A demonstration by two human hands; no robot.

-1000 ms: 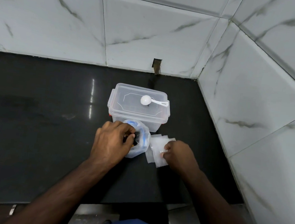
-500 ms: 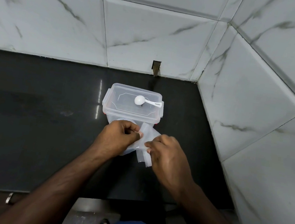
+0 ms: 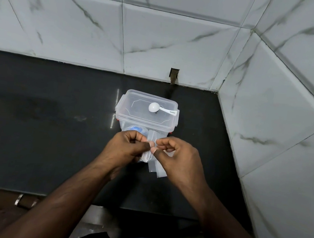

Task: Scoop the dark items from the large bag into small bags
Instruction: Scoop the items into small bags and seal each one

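Small clear bag [image 3: 147, 150]: pinched at its top by the thumb and fingers of both the left hand [image 3: 127, 148] and the right hand [image 3: 177, 156], just in front of the lidded clear container [image 3: 146, 112] on the black counter [image 3: 44, 125]. A white scoop [image 3: 160, 108] lies on the lid. No legible writing. Half a second earlier, the right hand was lower, over the loose bags [image 3: 157, 170].

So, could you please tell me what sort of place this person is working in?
Most likely a home kitchen corner: a polished black stone countertop meets white marble-look wall tiles, and a clear lidded plastic storage container with a white measuring scoop on top sits on it.
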